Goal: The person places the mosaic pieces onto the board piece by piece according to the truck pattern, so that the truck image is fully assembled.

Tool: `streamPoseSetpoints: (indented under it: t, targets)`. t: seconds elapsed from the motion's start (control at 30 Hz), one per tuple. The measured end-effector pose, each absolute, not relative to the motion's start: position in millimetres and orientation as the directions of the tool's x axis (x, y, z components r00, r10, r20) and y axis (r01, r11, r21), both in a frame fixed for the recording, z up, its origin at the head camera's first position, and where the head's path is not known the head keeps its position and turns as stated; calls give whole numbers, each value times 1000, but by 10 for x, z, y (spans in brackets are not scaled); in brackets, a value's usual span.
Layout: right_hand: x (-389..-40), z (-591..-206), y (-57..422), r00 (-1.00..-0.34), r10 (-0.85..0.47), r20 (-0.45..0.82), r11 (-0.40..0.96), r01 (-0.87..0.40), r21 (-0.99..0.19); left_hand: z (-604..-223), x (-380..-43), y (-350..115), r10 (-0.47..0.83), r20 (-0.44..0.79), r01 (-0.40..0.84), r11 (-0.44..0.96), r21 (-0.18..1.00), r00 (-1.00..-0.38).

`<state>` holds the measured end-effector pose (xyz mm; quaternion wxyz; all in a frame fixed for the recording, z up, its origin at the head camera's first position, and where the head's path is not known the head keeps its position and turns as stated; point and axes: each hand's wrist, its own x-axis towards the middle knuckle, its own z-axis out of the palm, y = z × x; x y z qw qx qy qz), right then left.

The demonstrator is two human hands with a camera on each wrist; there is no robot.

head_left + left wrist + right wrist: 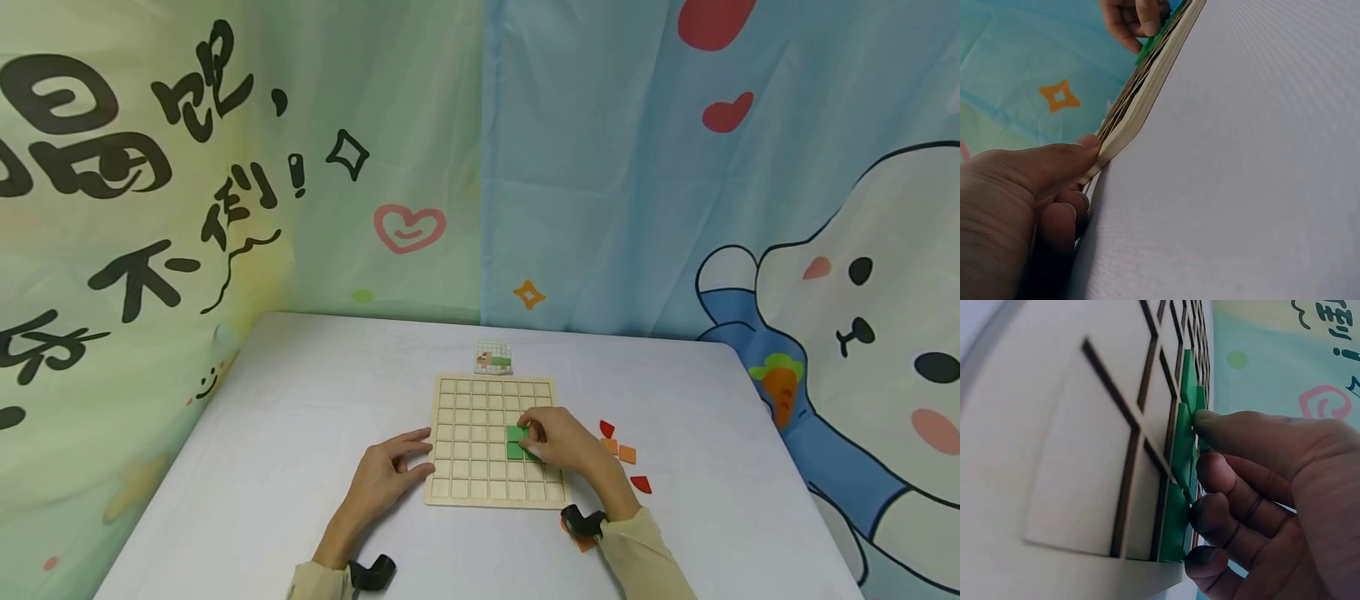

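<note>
A light wooden grid board [468, 433] lies flat on the white table. My left hand [386, 471] touches its left edge, the thumb apart from the other fingers. In the left wrist view the thumb [1066, 164] lies against the board's rim. My right hand [558, 437] is over the board's right half, its fingers bent around a green square tile [1201, 400] between thumb and index finger. More green tiles [514, 451] sit side by side in the grid cells there, partly hidden by that hand.
Above the board lies a small picture card [492, 358] with a grid design. Orange squares [627, 454] and red pieces [641, 484] are scattered to the right. More orange pieces [583, 543] lie partly under the right wrist's black camera [582, 522]. Printed curtains [570, 167] hang behind.
</note>
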<state>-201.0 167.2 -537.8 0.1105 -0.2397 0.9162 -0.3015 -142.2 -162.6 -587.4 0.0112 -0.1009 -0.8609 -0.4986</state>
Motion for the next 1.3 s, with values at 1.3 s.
streamPoseSetpoints:
  t: [1.3]
  targets:
    - [-1918,-5210,2019,-876,-482,-12,686,-368,-628,-5879,-1420,-1620,157,112,175,481,859,-981]
